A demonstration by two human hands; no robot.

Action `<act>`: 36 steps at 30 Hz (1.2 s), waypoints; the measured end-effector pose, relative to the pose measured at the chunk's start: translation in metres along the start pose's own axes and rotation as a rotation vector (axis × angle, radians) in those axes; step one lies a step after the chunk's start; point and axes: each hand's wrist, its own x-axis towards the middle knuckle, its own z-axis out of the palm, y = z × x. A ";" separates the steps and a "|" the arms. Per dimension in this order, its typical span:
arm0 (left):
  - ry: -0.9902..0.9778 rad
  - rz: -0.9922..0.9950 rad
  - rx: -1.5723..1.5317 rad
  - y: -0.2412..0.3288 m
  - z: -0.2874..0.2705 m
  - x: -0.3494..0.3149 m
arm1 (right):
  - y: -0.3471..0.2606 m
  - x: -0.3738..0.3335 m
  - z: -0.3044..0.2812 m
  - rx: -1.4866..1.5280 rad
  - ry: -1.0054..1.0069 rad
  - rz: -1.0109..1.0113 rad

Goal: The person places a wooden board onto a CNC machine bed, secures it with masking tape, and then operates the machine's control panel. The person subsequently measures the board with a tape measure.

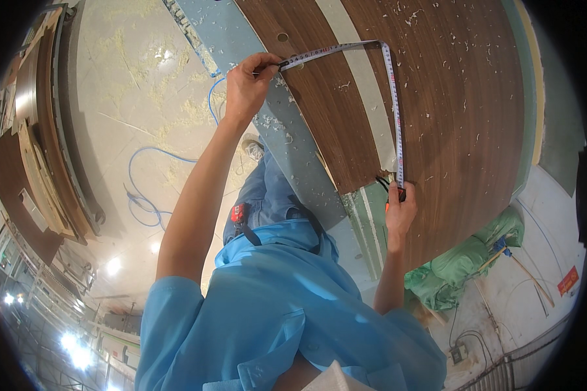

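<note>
My left hand (246, 85) pinches the end of a steel measuring tape's blade (395, 98) at the near-left edge of a narrow brown wood-grain panel (332, 124). From there the white blade runs right, folds sharply at a corner, and comes back toward me. At its other end my right hand (402, 212) is wrapped around the tape measure's case (403, 193), of which only some black and orange shows. The blade passes over a pale strip (365, 85) and lies above a wider brown panel (456, 124). Short black cords stick out beside the right hand.
Pale shavings lie scattered over the panels and the blue-grey bench edge (290, 146). A blue hose (132, 176) loops across the floor at left. Stacked boards (42, 156) stand at far left. Green sacks (460, 264) sit at lower right, near a wooden stick.
</note>
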 end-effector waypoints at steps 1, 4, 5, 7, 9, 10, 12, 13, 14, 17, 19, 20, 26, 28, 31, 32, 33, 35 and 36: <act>0.000 0.000 -0.001 0.000 0.000 0.000 | 0.000 0.000 0.000 0.010 -0.006 0.015; 0.001 -0.001 -0.004 0.000 0.000 0.000 | 0.001 0.000 0.000 0.010 -0.007 0.022; 0.003 -0.002 0.000 0.000 0.000 -0.001 | 0.001 0.000 0.000 0.007 -0.004 0.015; 0.004 0.001 0.001 0.001 0.000 -0.001 | 0.001 0.000 0.000 0.006 -0.001 0.011; 0.006 0.005 0.004 0.001 0.000 -0.001 | 0.001 0.000 0.000 0.007 0.002 0.006; 0.007 0.007 0.004 0.001 0.001 0.000 | 0.001 0.000 0.001 0.005 0.003 0.011; 0.005 0.009 0.003 0.001 0.001 0.000 | 0.001 0.000 0.001 -0.006 0.009 0.002; 0.002 0.009 0.001 0.001 0.001 0.000 | 0.001 0.001 0.001 -0.005 0.008 0.003; 0.002 0.001 0.008 0.001 0.001 0.000 | 0.001 0.001 0.001 -0.003 0.008 0.003; 0.000 0.006 -0.005 0.002 0.001 0.000 | 0.001 0.001 0.000 -0.004 0.005 0.006; -0.004 0.006 -0.005 0.002 0.001 0.000 | 0.000 0.001 0.000 -0.005 0.000 0.007; -0.006 0.002 0.003 0.003 0.001 -0.001 | -0.001 0.001 0.000 -0.005 -0.004 0.009; 0.024 0.017 -0.031 0.003 0.003 -0.001 | -0.004 0.000 -0.001 0.008 0.003 0.015; 0.025 0.010 -0.041 0.003 0.003 -0.001 | -0.004 0.000 -0.001 0.009 0.009 0.006; 0.024 0.014 -0.036 0.004 0.003 0.000 | -0.002 0.001 0.000 0.000 0.017 -0.023; 0.023 0.016 -0.032 0.004 0.003 -0.001 | -0.001 0.001 0.001 -0.005 0.022 -0.030; 0.023 0.017 -0.030 0.005 0.003 -0.001 | 0.000 0.001 0.001 -0.018 0.027 -0.035; 0.022 0.011 -0.020 0.006 0.003 -0.001 | 0.000 0.001 0.001 -0.005 0.026 -0.029; 0.024 0.012 -0.026 0.006 0.003 -0.001 | -0.001 0.001 0.001 -0.002 0.030 -0.036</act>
